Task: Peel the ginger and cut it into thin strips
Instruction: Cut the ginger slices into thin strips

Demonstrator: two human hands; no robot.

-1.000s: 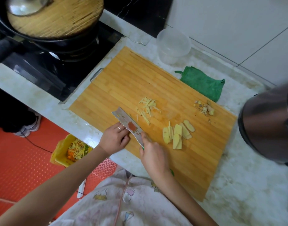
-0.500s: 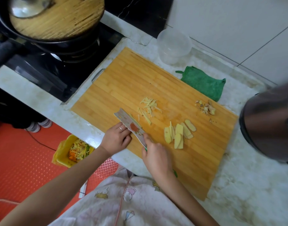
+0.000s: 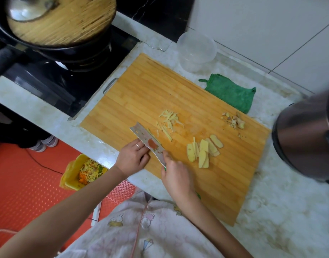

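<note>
A pile of thin ginger strips (image 3: 169,120) lies mid-board on the bamboo cutting board (image 3: 141,94). Several peeled ginger slices (image 3: 204,149) sit overlapped to the right of it, and peel scraps (image 3: 234,121) lie near the far right edge. My right hand (image 3: 175,175) grips the green handle of a patterned knife (image 3: 148,141), its blade angled away toward the left. My left hand (image 3: 134,157) sits against the blade's left side with its fingers curled under. Whatever lies under those fingers is hidden.
A clear plastic bowl (image 3: 196,51) and a green cloth (image 3: 230,94) lie behind the board. A steel pot (image 3: 305,138) stands at the right. A lidded wok (image 3: 57,25) sits on the stove at the left. A yellow scrap bin (image 3: 82,172) stands on the floor below the counter.
Both hands and the knife stay at the same spot on the board's near edge. Only the view shifts slightly.
</note>
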